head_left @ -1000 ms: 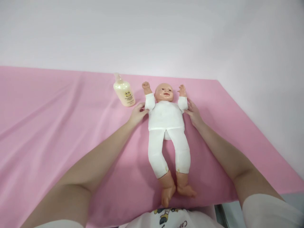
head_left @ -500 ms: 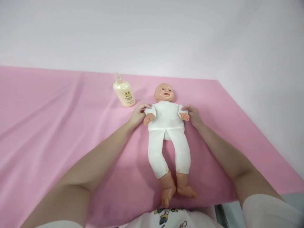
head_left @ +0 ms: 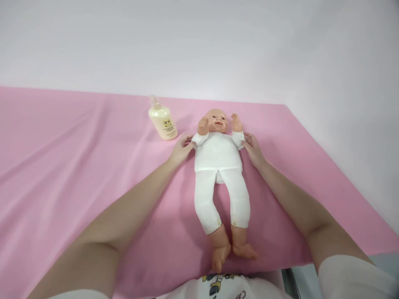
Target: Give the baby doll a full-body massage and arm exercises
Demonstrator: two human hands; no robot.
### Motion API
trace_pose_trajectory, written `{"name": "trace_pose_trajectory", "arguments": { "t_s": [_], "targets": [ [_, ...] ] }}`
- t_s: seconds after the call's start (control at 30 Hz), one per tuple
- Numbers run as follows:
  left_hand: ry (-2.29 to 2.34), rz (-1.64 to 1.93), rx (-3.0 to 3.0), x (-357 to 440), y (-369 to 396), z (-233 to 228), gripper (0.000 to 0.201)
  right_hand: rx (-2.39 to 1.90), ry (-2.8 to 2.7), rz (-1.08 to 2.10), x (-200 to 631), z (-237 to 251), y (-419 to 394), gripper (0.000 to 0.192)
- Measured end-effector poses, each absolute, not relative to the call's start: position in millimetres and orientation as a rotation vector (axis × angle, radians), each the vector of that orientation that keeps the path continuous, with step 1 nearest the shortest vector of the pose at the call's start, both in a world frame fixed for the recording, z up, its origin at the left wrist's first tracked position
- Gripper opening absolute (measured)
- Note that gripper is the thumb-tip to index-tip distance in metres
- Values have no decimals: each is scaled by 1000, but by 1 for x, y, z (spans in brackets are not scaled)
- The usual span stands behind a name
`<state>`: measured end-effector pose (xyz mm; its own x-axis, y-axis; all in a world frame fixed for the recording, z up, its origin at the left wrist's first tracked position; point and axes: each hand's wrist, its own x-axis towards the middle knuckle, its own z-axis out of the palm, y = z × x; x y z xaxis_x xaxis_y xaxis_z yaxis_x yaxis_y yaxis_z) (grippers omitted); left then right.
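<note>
A baby doll (head_left: 218, 151) with a white cloth body lies on its back, head away from me and feet towards me. Both of its arms are bent up, the plastic hands beside its head. My left hand (head_left: 183, 148) grips the doll's arm on the left at the elbow, thumb in front and fingers partly hidden behind the sleeve. On the other side, my right hand (head_left: 253, 149) holds the other arm the same way, around its white sleeve near the elbow.
A pump bottle (head_left: 163, 121) of pale yellow lotion stands to the left of the doll's head. Pink cloth (head_left: 77, 166) covers the table, with creases on the left. Behind it rises a white wall (head_left: 193, 50). My printed white shirt is at the bottom edge.
The doll's two arms have swung from pointing down along its chest to pointing up by its head. My hands have turned with them but stay at the elbows. The bottle has not moved.
</note>
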<state>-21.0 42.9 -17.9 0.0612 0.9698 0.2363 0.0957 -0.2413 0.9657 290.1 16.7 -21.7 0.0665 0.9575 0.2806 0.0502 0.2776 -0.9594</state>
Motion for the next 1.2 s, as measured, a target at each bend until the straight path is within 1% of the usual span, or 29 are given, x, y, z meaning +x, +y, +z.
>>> {"name": "trace_pose_trajectory", "arguments": {
  "t_s": [0.17,0.3,0.43,0.57,0.77,0.87,1.0,1.2],
  "targets": [
    [1166,1404,1582,-23,46,-20,45,-1081,-1326,823,296,-30,22,62],
    [1181,1391,1623,-24,48,-21,52,-1147,-1337,790,300,-35,26,66],
    [1220,1291,1682,-25,46,-17,49,-1195,-1376,780,299,-34,26,69],
    [1351,1184,1756,-24,41,-11,44,-1215,-1431,760,296,-32,23,67],
    [1435,1078,1783,-22,36,-5,47,-1223,-1464,771,296,-32,23,66],
    [1437,1059,1793,-22,35,-4,46,-1231,-1459,788,297,-33,24,68],
    [1436,1048,1774,-23,36,-4,45,-1202,-1456,788,297,-34,24,67],
    [1315,1138,1733,-26,39,-8,51,-1165,-1401,829,297,-35,25,70]
  ]
}}
